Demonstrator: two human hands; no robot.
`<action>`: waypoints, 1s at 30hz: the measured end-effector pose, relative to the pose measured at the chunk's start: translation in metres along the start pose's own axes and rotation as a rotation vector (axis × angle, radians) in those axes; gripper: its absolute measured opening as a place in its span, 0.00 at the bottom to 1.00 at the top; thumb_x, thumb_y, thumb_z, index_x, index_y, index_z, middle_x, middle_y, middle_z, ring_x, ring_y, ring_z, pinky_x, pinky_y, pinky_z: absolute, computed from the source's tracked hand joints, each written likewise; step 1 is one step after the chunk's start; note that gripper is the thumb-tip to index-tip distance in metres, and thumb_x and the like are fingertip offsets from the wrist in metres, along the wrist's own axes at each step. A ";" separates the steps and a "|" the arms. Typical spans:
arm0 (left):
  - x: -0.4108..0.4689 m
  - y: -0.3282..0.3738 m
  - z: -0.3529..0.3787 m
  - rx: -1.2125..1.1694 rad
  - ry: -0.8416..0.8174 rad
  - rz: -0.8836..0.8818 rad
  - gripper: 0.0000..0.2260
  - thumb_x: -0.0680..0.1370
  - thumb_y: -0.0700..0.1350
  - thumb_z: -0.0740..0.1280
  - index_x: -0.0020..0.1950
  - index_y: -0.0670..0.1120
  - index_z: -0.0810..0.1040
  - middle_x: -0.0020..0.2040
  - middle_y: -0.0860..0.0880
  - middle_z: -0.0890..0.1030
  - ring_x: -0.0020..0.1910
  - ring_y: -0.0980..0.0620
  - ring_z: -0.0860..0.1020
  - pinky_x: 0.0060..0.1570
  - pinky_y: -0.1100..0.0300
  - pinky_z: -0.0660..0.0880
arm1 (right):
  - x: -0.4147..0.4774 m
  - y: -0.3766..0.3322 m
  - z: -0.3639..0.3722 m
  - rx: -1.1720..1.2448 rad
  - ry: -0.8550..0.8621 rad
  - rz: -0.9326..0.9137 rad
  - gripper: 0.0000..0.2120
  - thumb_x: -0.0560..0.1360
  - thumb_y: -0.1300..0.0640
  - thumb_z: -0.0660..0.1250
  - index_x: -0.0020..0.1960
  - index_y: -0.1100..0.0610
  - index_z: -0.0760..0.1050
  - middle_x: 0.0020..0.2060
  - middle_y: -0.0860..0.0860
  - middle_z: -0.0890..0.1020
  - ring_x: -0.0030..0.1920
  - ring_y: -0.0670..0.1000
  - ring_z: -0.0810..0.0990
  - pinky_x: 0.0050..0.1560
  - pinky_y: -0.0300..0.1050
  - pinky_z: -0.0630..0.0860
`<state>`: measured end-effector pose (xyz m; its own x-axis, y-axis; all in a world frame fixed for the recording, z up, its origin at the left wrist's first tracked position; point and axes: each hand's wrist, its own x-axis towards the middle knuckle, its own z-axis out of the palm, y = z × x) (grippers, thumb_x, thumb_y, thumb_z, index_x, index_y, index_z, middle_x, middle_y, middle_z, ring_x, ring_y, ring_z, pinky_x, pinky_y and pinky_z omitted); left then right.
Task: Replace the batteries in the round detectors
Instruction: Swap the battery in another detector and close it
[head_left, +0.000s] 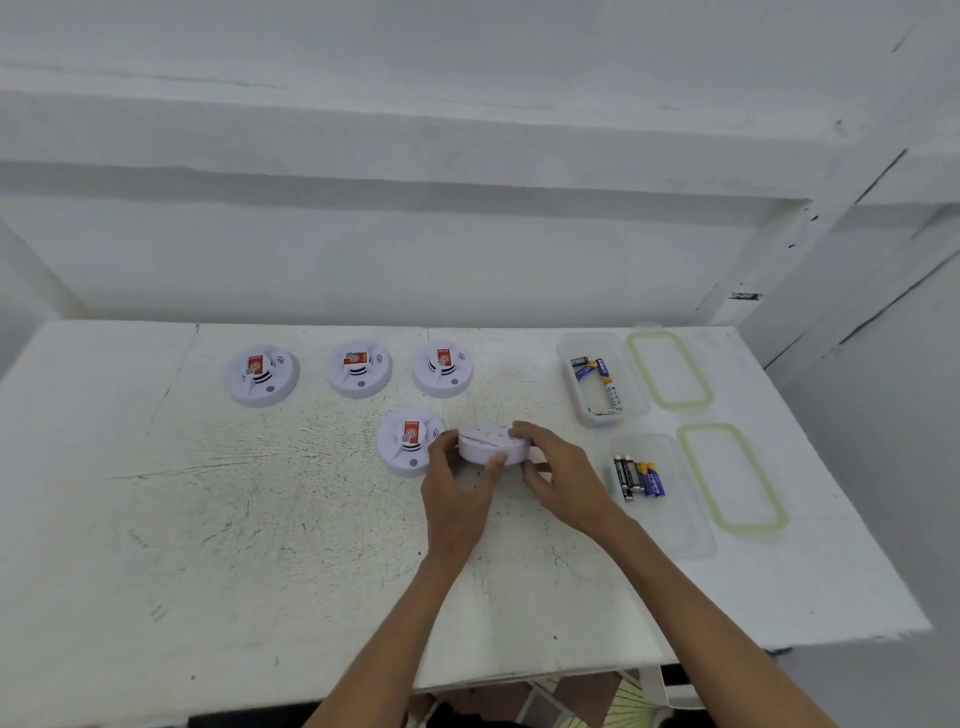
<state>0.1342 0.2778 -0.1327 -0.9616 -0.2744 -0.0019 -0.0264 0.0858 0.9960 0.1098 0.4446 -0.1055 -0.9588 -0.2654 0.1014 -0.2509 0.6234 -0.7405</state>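
I hold a round white detector (491, 444) just above the table, turned so its back faces up. My left hand (460, 486) grips its left and front rim, and my right hand (558, 475) grips its right rim. A second detector (408, 441) with a red sticker lies right beside it on the left. Three more detectors (261, 375) (360, 368) (443, 368) sit in a row farther back. The far clear tub (602, 379) and the near clear tub (662, 493) each contain several batteries.
Two green-rimmed clear lids (670, 369) (732, 478) lie to the right of the tubs. The white scuffed table (234, 519) ends in a wall at the back and an edge close to me and on the right.
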 end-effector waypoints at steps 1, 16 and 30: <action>-0.001 0.001 0.000 -0.003 0.005 0.002 0.28 0.76 0.58 0.75 0.70 0.48 0.73 0.63 0.53 0.81 0.61 0.61 0.80 0.60 0.62 0.79 | -0.001 0.000 0.000 0.022 0.014 0.004 0.17 0.80 0.60 0.67 0.68 0.53 0.73 0.66 0.48 0.77 0.63 0.45 0.78 0.55 0.37 0.80; 0.001 -0.009 0.000 0.105 -0.090 0.206 0.21 0.81 0.42 0.71 0.73 0.47 0.73 0.65 0.56 0.80 0.63 0.56 0.80 0.60 0.61 0.79 | 0.001 -0.009 0.004 0.351 0.170 0.361 0.17 0.84 0.48 0.58 0.66 0.55 0.75 0.49 0.49 0.85 0.42 0.49 0.86 0.44 0.54 0.84; 0.002 -0.019 -0.004 0.099 -0.241 0.091 0.27 0.82 0.61 0.57 0.79 0.53 0.65 0.42 0.57 0.86 0.45 0.58 0.84 0.50 0.67 0.77 | 0.020 -0.002 0.000 0.711 0.349 0.560 0.19 0.76 0.41 0.70 0.61 0.50 0.76 0.48 0.52 0.87 0.50 0.53 0.86 0.50 0.57 0.84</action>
<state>0.1340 0.2714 -0.1508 -0.9982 -0.0267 0.0538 0.0476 0.1956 0.9795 0.0915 0.4381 -0.1016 -0.9293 0.2395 -0.2813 0.2831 -0.0276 -0.9587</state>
